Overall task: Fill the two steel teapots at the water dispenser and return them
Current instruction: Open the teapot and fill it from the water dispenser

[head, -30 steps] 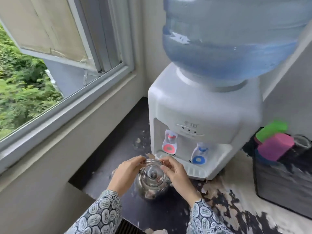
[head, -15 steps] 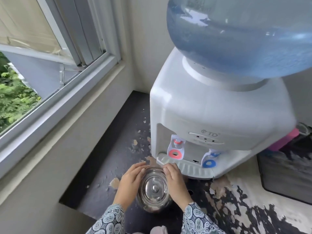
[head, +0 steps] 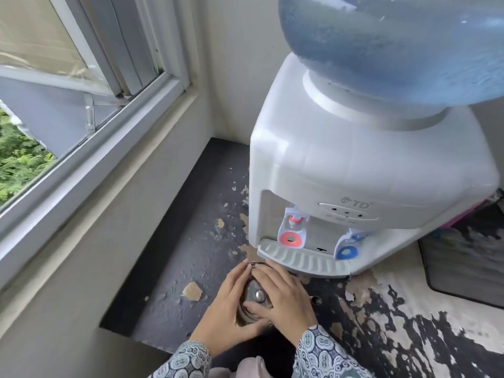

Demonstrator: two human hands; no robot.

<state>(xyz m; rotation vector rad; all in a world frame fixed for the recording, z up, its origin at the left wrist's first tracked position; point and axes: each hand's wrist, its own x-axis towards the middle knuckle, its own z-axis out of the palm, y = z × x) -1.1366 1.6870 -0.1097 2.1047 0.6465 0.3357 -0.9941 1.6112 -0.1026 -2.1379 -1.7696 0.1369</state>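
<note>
Both hands [head: 231,312] on teapot [head: 256,294]; dispenser [head: 354,186] marked "TD".

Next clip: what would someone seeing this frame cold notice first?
The big blue translucent water bottle at upper right, seated on the white plastic dispenser with red and blue taps. Below its drip tray, the left hand and right hand cup a small shiny steel teapot on the peeling dark counter.

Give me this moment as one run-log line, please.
stage: pre-fill | left hand: on teapot | right hand: over teapot lid | teapot: on counter before dispenser, not under taps | lid: on
</note>
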